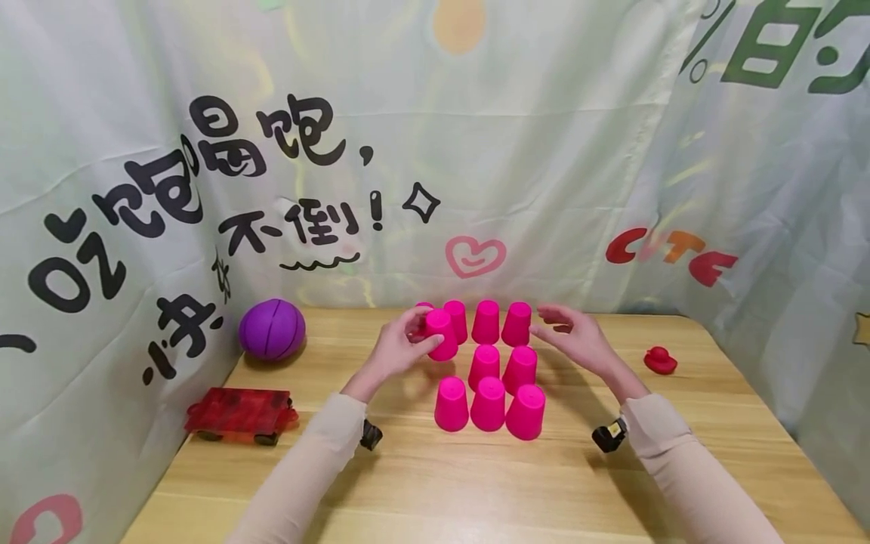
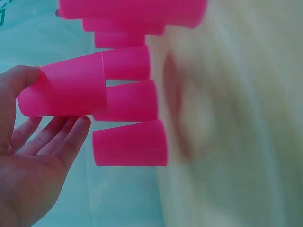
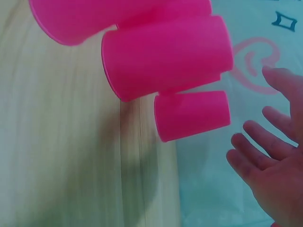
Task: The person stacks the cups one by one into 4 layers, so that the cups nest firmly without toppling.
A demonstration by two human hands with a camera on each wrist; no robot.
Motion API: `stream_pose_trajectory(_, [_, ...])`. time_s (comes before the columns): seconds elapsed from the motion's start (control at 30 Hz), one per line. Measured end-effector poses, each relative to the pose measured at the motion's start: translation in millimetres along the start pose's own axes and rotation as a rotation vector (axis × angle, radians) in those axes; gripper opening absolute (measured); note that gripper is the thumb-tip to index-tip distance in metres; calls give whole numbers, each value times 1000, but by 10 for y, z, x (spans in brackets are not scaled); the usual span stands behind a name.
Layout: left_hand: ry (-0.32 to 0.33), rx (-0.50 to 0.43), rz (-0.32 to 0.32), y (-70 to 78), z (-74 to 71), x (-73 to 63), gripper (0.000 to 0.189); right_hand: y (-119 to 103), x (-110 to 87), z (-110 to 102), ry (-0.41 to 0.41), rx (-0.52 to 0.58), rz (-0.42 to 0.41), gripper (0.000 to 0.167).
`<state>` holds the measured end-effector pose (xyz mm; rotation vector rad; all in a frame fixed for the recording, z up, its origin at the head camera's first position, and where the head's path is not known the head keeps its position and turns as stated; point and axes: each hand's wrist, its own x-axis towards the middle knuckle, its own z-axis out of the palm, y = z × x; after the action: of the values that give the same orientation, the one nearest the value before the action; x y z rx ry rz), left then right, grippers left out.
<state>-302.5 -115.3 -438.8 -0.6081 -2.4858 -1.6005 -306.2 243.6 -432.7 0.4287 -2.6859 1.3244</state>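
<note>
A pink plastic cup [image 1: 440,336], upside down, is gripped by my left hand [image 1: 399,346] between thumb and fingers. In the left wrist view this held cup [image 2: 64,87] hangs above the table, with a shadow to its right. Behind it stands a back row of several upturned pink cups [image 1: 486,323], the leftmost mostly hidden by the hand. Two more cups [image 1: 520,369] form a middle row, and three others [image 1: 488,404] make the front row. My right hand [image 1: 578,340], fingers spread and holding nothing, is beside the rightmost back cup [image 1: 517,325].
On the left of the wooden table [image 1: 408,483] lie a purple ball [image 1: 273,330] and a translucent red toy car [image 1: 239,415]. A small red hat-shaped toy [image 1: 660,360] sits at the right. Printed curtains [image 1: 557,174] hang behind the table and along both sides.
</note>
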Motion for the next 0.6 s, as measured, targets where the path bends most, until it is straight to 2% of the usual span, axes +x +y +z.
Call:
stream_pose_trajectory(0.3, [32,0,27,66,-81,267,52,-71,-176,45,-95,33,-33,59])
stream_pose_trajectory(0.6, [69,2,-14,103,-104,459,55,-51,-282,102,-155,51,-36,58])
